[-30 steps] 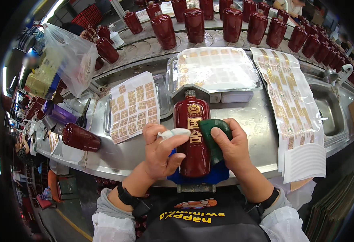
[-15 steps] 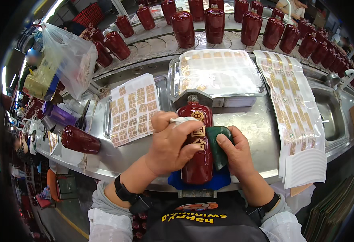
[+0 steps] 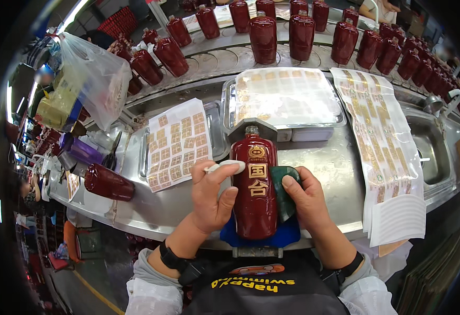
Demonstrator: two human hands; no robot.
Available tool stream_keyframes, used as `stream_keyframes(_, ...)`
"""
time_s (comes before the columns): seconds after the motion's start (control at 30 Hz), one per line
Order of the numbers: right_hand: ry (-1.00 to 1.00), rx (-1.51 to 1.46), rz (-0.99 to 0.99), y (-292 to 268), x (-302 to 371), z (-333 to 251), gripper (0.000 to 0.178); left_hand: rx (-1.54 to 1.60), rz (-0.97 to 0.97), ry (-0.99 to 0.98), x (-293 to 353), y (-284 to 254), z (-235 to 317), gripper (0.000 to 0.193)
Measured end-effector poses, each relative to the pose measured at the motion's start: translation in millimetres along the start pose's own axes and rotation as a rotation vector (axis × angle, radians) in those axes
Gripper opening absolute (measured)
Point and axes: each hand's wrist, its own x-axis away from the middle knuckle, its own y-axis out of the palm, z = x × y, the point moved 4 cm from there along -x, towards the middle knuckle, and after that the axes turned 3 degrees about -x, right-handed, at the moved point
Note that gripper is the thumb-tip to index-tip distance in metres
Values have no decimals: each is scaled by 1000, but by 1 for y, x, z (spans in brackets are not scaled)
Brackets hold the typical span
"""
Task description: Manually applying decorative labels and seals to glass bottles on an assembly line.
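A dark red glossy bottle (image 3: 254,215) with gold characters lies in front of me, neck away, on a blue pad (image 3: 287,236) against a metal holder (image 3: 268,132). My right hand (image 3: 308,197) grips a flat dark green piece (image 3: 283,190), thumb on top, at the bottle's right side. It looks like a scraper, but its material is unclear. To the left of the bottle, my left hand (image 3: 209,199) is raised with fingers bent and thumb apart. A white covering (image 3: 227,168) wraps a fingertip beside the gold characters. No other object shows in that hand.
Gold sticker sheets lie left (image 3: 180,149), on a tray behind (image 3: 285,97) and at right (image 3: 379,136). Another red bottle (image 3: 109,182) lies on its side at left. Red bottles stand along a curved conveyor (image 3: 217,59). A sink (image 3: 432,152) is at far right.
My left hand has drawn back left off the bottle, uncovering the gold characters. The right hand holds the green piece in nearly the same place. Bottles on the conveyor have shifted right.
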Motion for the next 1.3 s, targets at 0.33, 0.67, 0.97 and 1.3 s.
stream_keyframes(0.33, -32, 40, 1, -2, 2, 0, 22, -248, -320, 353, -49, 9, 4, 53)
stream_keyframes(0.67, 9, 45, -6, -4, 1, 3, 24, 70, -307, 127, -64, 22, -19, 51)
stream_keyframes(0.97, -48, -7, 25, -12, 5, -6, 20, -359, -414, 462, -31, 7, 13, 54)
stream_keyframes(1.3, -867, 808, 29, 13, 2, -58, 24, -294, -366, 256, 32, 8, 45, 73)
